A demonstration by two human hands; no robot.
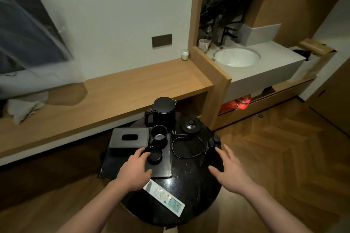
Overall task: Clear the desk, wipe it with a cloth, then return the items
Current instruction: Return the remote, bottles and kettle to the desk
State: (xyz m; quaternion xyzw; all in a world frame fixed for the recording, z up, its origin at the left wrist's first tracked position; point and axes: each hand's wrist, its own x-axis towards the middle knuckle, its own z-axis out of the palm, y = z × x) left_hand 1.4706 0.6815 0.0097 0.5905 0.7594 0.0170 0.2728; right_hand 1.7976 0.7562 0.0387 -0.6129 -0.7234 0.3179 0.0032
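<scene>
A round black table (189, 176) carries a black tray (162, 170) with a black tissue box (129, 139), a black mug (159, 135) and a low round black cup (154, 155). My left hand (135, 170) lies on the tray, its fingers curled round the low cup's left side. Behind stand a black kettle (163, 113) and its base (190, 124), with a looped cord (186, 147). My right hand (230, 168) hovers with fingers spread beside a dark bottle (213, 144). A white remote (164, 197) lies at the table's front.
A long wooden desk (132, 85) runs along the wall behind the table, with a pale cloth (22, 108) at its left and a small glass (185, 54) at the back. A white sink (236, 56) and a white mug (203, 44) are at right. Wooden floor surrounds the table.
</scene>
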